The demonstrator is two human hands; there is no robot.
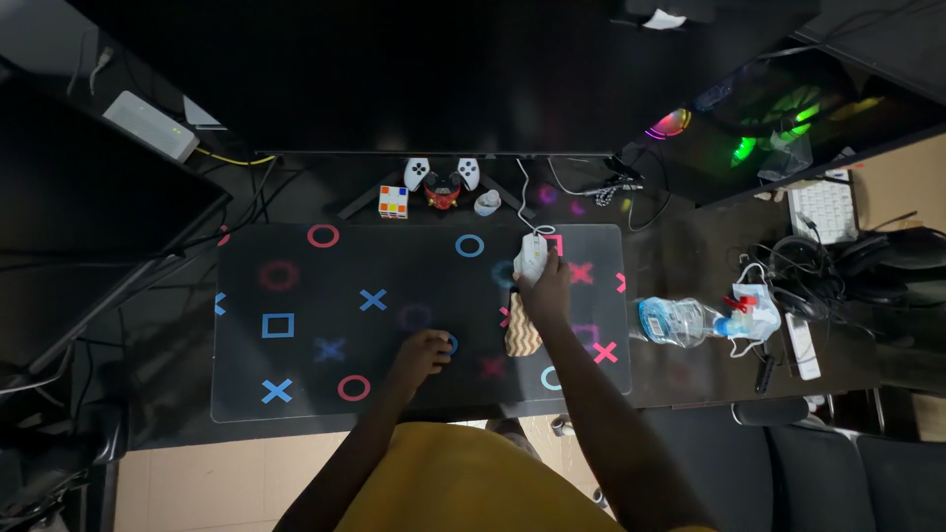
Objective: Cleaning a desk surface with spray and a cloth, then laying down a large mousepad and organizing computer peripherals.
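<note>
While gripped by the right hand (pixel 545 288), the mouse (pixel 532 254) points toward the monitor.

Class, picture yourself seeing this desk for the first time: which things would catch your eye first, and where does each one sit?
Most striking is the dark desk mat patterned with red and blue circles, crosses and squares, filling the middle. On it, the right hand covers a white mouse, while the left hand rests near the centre. Glowing green and pink lights shine at upper right.
</note>
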